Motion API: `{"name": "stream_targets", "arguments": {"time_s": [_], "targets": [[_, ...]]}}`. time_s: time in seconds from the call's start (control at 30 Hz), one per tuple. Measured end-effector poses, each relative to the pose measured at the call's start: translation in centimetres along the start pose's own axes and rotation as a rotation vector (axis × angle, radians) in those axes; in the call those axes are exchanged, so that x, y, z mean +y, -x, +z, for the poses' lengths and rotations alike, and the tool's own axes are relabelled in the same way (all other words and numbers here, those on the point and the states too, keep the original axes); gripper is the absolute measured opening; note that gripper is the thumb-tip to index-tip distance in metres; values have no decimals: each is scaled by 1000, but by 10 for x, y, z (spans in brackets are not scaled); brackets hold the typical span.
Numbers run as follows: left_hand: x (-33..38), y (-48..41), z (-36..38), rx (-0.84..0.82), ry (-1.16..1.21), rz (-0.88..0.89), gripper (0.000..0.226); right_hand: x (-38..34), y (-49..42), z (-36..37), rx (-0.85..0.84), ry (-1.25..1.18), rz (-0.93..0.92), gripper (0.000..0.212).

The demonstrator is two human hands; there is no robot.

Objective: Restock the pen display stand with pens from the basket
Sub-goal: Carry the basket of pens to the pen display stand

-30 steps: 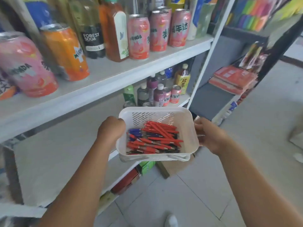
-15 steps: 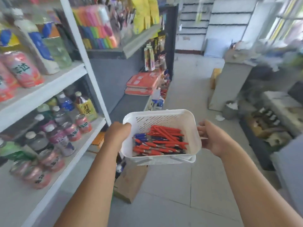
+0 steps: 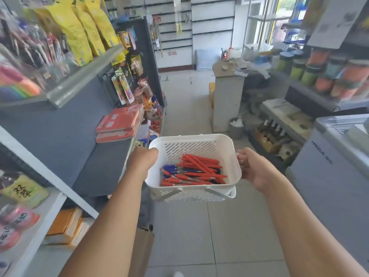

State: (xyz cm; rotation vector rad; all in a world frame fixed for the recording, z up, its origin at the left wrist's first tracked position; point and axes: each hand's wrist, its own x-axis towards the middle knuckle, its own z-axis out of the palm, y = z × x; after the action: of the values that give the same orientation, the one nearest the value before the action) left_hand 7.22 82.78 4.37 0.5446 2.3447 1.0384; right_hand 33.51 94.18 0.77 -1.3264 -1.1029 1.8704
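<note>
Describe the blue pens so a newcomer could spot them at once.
Find the white slotted basket gripped by the left hand and the right hand above the tiled floor. Inside, red pens make up most of the pile. The blue pens are the few at its left edge, nearest the left hand.

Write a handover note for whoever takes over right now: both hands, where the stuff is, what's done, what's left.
Left hand: grips the basket's left rim.
Right hand: grips the basket's right side.
Basket: held about level over the aisle floor, between the shelves.
Pens: red and blue, lying loose in the basket.
Pen stand: cannot be made out with certainty; the shelves at the left are blurred.
Done: basket in hand; no pen taken out yet.
Left: reach the stand, then move the pens from the basket into it.
</note>
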Motion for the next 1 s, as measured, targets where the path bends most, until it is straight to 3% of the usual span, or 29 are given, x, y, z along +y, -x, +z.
{"name": "stream_targets", "arguments": {"time_s": [0.1,0.27,0.43,0.53,0.63,1.0], "targets": [[14,-39,20,-35,22,14,59,-11,-30,-7,-11,-38,20,28],[40,-122,43,-44,25,37,49,-32,-110,9,-3,18,89,49],[67,-248,67,-6,-66,82,51,-62,-223,55,-8,65,114,46],[95,-325,75,-11,-86,94,38,-89,-294,84,-2,65,143,26],[133,-392,76,-19,-61,106,28,-122,-359,111,2,24,142,23],[271,-622,138,-17,-51,81,51,-240,-597,165,26,-37,84,35]]}}
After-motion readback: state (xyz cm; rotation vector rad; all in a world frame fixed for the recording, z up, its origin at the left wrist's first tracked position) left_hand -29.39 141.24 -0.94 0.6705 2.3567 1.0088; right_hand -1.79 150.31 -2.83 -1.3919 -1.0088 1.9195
